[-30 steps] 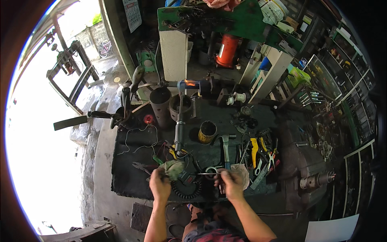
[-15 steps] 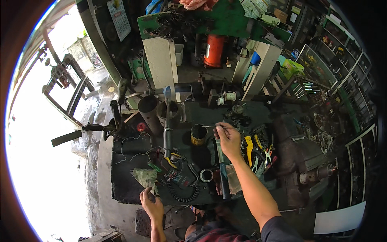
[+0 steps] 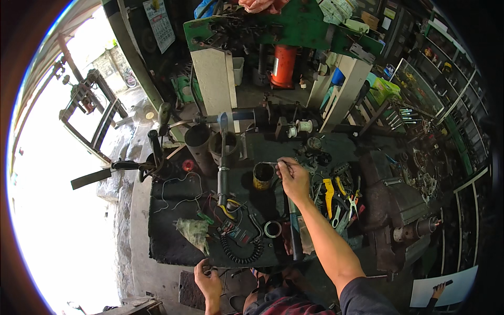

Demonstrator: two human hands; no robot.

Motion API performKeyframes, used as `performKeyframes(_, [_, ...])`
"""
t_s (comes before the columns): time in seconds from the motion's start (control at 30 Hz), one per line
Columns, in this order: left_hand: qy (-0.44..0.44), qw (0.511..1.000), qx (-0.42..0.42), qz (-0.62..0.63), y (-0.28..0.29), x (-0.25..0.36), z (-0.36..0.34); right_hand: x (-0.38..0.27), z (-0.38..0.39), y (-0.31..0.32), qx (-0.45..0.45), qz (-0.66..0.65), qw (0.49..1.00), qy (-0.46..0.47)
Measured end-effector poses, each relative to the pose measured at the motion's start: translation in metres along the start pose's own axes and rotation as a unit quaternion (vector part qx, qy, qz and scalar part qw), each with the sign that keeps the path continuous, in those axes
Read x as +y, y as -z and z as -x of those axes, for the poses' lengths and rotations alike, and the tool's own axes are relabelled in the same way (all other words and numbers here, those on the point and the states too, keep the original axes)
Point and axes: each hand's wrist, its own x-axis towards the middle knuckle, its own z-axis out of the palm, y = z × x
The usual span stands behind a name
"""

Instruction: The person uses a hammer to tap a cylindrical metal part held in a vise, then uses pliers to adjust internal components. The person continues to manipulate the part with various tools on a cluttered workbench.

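My right hand is closed on a thin metal rod, whose kind I cannot make out. Its far end lies over the mouth of a grimy yellow can with dark contents. My left hand is low at the bench's front edge, fingers curled about something small and dark, mostly hidden. Just beyond it lies a crumpled pale green rag. A metal ring and a dark coiled cord are on the bench between my hands.
Right of the can are a long-handled tool, yellow-handled pliers and a large vise. Metal cylinders stand at the back left. At lower right, a dark-sleeved hand with a dark object shows against a white panel.
My left hand has drawn back from the rag to the bench edge. The right hand stays at the can with the rod. A dark-sleeved hand has appeared at the white panel.
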Motion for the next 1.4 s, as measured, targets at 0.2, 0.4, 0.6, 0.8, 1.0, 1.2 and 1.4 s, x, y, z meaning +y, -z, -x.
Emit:
performKeyframes(0.2, [0.006, 0.999, 0.046, -0.004, 0.01, -0.013, -0.008, 0.001, 0.0, -0.003, 0.003, 0.021, 0.999, -0.026])
performKeyframes(0.4, [0.056, 0.998, 0.021, 0.022, 0.013, -0.021, -0.005, 0.006, -0.001, -0.006, -0.016, -0.022, 0.999, -0.018])
performKeyframes(0.6, [0.061, 0.997, 0.012, 0.048, 0.012, -0.013, 0.001, 0.002, -0.007, 0.002, 0.017, -0.192, 0.97, -0.146])
performKeyframes(0.8, [0.046, 0.997, 0.008, 0.06, 0.008, -0.024, -0.002, -0.041, 0.025, 0.04, 0.048, -0.337, 0.918, -0.203])
performKeyframes(1.0, [-0.042, 0.976, -0.047, 0.208, -0.021, -0.021, -0.022, -0.122, 0.098, 0.117, 0.039, -0.439, 0.884, -0.157])
performKeyframes(1.2, [-0.106, 0.976, -0.094, 0.164, -0.066, 0.063, 0.003, -0.202, 0.179, 0.24, 0.075, -0.435, 0.896, -0.051])
performKeyframes(1.4, [-0.149, 0.957, -0.194, 0.159, -0.138, 0.155, 0.078, -0.247, 0.243, 0.391, 0.218, -0.364, 0.899, 0.11])
